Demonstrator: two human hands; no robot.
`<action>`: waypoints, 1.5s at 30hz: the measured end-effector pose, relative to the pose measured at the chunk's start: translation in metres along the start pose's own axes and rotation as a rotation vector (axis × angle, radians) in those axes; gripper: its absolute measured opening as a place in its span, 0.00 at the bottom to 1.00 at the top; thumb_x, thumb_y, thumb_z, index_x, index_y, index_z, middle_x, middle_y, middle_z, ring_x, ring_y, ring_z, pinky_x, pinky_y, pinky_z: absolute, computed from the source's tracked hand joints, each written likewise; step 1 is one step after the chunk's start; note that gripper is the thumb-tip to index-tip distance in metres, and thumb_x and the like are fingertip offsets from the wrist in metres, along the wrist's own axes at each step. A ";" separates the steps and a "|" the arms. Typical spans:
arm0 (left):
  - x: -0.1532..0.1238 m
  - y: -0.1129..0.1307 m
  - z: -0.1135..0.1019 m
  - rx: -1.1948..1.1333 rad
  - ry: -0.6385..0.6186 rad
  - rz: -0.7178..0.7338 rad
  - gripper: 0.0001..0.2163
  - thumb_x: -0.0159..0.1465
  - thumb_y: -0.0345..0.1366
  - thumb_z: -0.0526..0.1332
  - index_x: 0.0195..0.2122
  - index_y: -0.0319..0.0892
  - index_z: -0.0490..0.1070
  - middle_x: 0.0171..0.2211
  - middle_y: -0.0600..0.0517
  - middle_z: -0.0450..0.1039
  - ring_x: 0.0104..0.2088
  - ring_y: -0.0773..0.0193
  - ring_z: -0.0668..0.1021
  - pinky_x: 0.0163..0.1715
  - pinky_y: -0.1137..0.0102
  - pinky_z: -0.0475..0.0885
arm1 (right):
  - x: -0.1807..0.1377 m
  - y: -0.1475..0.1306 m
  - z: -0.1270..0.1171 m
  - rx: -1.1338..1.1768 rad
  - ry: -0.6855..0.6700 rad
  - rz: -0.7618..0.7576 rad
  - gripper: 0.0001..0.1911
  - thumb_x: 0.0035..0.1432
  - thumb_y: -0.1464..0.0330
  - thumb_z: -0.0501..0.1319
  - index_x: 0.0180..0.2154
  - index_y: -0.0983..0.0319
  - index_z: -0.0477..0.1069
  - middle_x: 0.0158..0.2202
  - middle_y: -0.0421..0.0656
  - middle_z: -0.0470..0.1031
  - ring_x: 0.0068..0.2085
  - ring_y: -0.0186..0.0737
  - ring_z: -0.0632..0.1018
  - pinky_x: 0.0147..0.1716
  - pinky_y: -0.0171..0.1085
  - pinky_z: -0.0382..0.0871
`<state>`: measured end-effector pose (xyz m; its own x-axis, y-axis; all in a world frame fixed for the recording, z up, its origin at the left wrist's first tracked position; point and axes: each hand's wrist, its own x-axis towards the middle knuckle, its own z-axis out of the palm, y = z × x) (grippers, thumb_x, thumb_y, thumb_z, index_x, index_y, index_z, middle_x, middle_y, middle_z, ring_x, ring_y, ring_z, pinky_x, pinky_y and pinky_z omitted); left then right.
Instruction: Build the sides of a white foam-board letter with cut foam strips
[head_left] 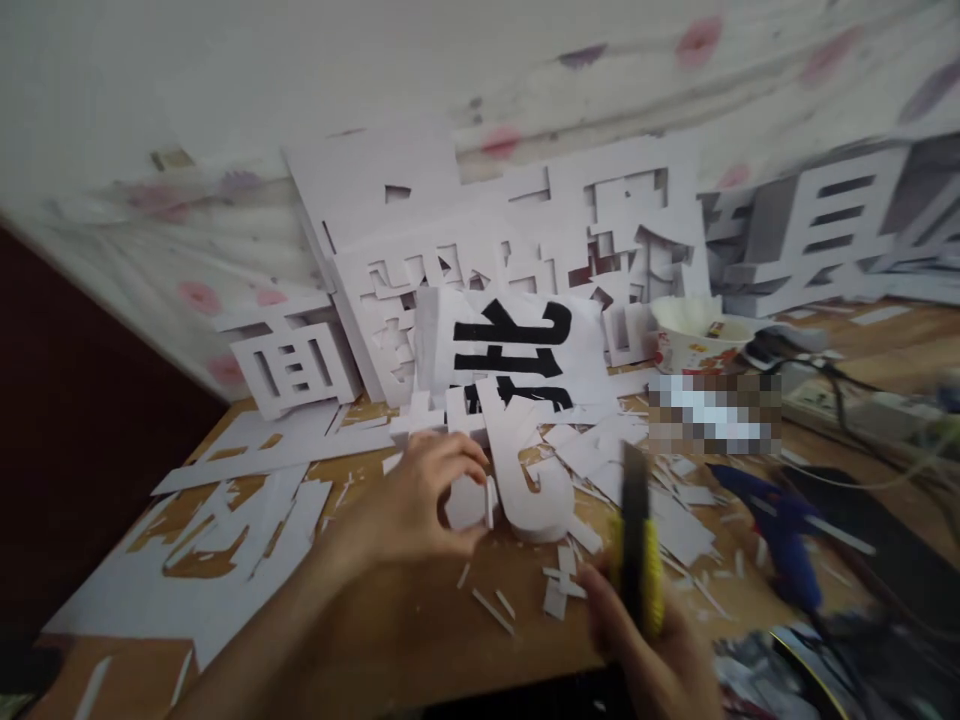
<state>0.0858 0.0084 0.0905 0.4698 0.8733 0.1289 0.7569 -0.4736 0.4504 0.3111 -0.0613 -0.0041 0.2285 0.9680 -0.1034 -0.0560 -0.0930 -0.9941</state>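
My left hand (420, 500) is closed in a pinch on a small white foam piece (469, 502) at the middle of the wooden table (420, 630). That piece touches a thick white foam letter shape (525, 480) lying flat just to its right. My right hand (645, 640) is at the lower right, wrapped round a yellow and black utility knife (637, 550) that stands upright with its blade end pointing up. Behind the foam letter leans a white sheet printed with a black character (517, 345).
Cut white foam characters (480, 240) lean against the wall at the back. Foam offcut sheets (225, 520) and scraps lie on the left and middle. A paper bowl (697, 335), a blue glue gun (780, 520) and cables (862, 420) are on the right.
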 end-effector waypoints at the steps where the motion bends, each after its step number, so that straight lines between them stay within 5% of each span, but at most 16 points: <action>1: -0.015 0.015 0.009 -0.048 0.012 0.013 0.14 0.53 0.39 0.68 0.41 0.49 0.73 0.50 0.50 0.72 0.53 0.51 0.70 0.55 0.57 0.66 | -0.007 -0.008 0.009 0.061 -0.059 0.031 0.22 0.50 0.49 0.68 0.33 0.61 0.73 0.19 0.36 0.65 0.20 0.33 0.67 0.19 0.32 0.62; 4: -0.055 0.046 0.037 -0.167 0.082 -0.029 0.14 0.54 0.37 0.68 0.42 0.51 0.73 0.50 0.50 0.72 0.53 0.51 0.70 0.54 0.57 0.68 | -0.026 -0.014 0.027 0.134 -0.224 0.099 0.24 0.46 0.49 0.70 0.32 0.62 0.71 0.18 0.34 0.63 0.18 0.29 0.63 0.17 0.30 0.58; 8: -0.089 0.055 0.064 -0.311 0.135 -0.131 0.17 0.51 0.34 0.69 0.42 0.53 0.72 0.50 0.50 0.72 0.54 0.51 0.71 0.56 0.57 0.68 | -0.043 -0.004 0.026 0.135 -0.356 0.192 0.27 0.42 0.49 0.72 0.32 0.62 0.69 0.18 0.34 0.66 0.18 0.29 0.65 0.17 0.29 0.59; 12: -0.111 0.054 0.083 -0.540 0.187 -0.255 0.18 0.54 0.36 0.66 0.46 0.53 0.70 0.51 0.49 0.72 0.53 0.52 0.73 0.56 0.59 0.68 | -0.054 -0.001 0.022 0.191 -0.350 0.246 0.28 0.39 0.50 0.74 0.32 0.63 0.69 0.18 0.34 0.66 0.17 0.27 0.64 0.17 0.28 0.58; 16: -0.125 0.054 0.095 -0.719 0.154 -0.406 0.11 0.65 0.49 0.55 0.40 0.51 0.72 0.38 0.50 0.77 0.39 0.57 0.78 0.42 0.65 0.73 | -0.061 -0.001 0.025 0.278 -0.278 0.253 0.29 0.37 0.51 0.76 0.33 0.63 0.69 0.18 0.33 0.66 0.17 0.26 0.63 0.16 0.27 0.57; 21: -0.130 0.059 0.099 -0.666 0.134 -0.372 0.21 0.67 0.55 0.50 0.26 0.47 0.69 0.25 0.52 0.73 0.29 0.61 0.75 0.35 0.68 0.71 | -0.069 0.003 0.033 0.320 -0.273 0.244 0.28 0.38 0.53 0.76 0.33 0.62 0.68 0.18 0.33 0.66 0.17 0.26 0.64 0.16 0.27 0.58; 28: -0.125 0.066 0.100 -0.784 0.190 -0.463 0.19 0.63 0.58 0.54 0.34 0.50 0.75 0.34 0.50 0.77 0.36 0.57 0.77 0.39 0.67 0.74 | -0.066 0.003 0.043 0.357 -0.263 0.182 0.28 0.38 0.54 0.76 0.34 0.63 0.69 0.22 0.36 0.70 0.17 0.26 0.65 0.16 0.28 0.60; 37: -0.123 0.067 0.118 -0.904 0.159 -0.435 0.24 0.61 0.63 0.52 0.31 0.49 0.75 0.26 0.52 0.73 0.29 0.59 0.74 0.32 0.69 0.73 | -0.067 0.015 0.039 0.411 -0.235 0.180 0.25 0.41 0.58 0.76 0.36 0.63 0.70 0.29 0.40 0.76 0.23 0.31 0.73 0.22 0.30 0.67; 45: -0.126 0.083 0.098 -0.955 0.168 -0.440 0.17 0.61 0.54 0.59 0.38 0.47 0.79 0.38 0.46 0.80 0.46 0.51 0.77 0.49 0.66 0.73 | -0.067 0.010 0.036 0.347 -0.133 0.138 0.28 0.40 0.54 0.76 0.36 0.63 0.69 0.24 0.36 0.71 0.22 0.29 0.70 0.21 0.29 0.65</action>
<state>0.1337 -0.1525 0.0249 0.1178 0.9850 -0.1261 0.1402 0.1092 0.9841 0.2604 -0.1183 -0.0061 0.0695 0.9758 -0.2072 -0.4079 -0.1617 -0.8986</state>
